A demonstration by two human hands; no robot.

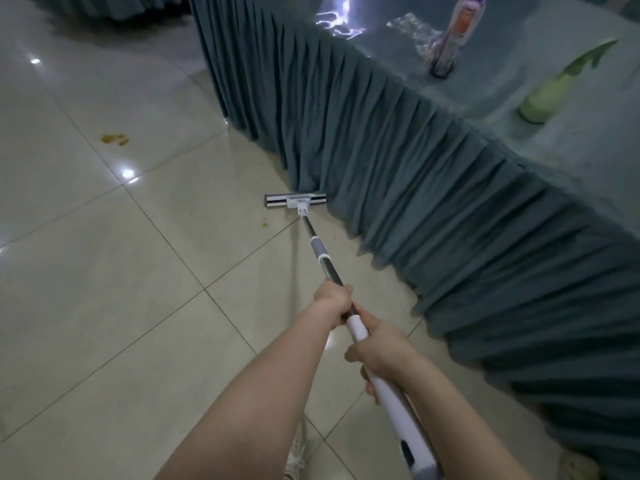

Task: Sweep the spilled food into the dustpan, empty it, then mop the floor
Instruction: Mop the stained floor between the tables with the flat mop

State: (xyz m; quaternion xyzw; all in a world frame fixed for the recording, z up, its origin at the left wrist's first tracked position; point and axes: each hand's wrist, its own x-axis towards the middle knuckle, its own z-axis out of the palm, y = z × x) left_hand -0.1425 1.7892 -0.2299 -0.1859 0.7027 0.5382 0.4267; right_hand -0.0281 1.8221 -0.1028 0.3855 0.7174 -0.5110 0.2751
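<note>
floor (104, 306): pale glossy tiles, thin dark joints; fills the view from six round to eleven o'clock
table skirt (415, 174): pleated blue-green cloth hanging to the floor; a band from twelve down to four o'clock
tabletop (512, 64): same blue-green cover under a shiny clear sheet; at one to two o'clock
mop (320, 251): flat type; dark shaft, grey collar, white grip at the near end; slants from five o'clock toward eleven o'clock
right hand (375, 348): nearer of the two; fingers and thumb wrapped round the white grip
left hand (334, 301): at eleven o'clock of the right hand, almost touching it; fist closed round the dark shaft where it meets the grip
green spray bottle (547, 98): pale, blurred; stands on the tabletop at two o'clock
purple bottle (450, 39): orange label, blurred; on the tabletop at ten o'clock of the green spray bottle, apart from it
mop head (295, 200): grey and white bar flat on the floor; right end at the table skirt's hem
shoe (298, 452): light-coloured, partly hidden by the left forearm; at six o'clock
spilled food (115, 139): yellow-brown smear on a tile; at ten o'clock of the mop head, well apart
food speck (264, 223): small yellow bit; just beside the mop head at eight o'clock, not touching
</note>
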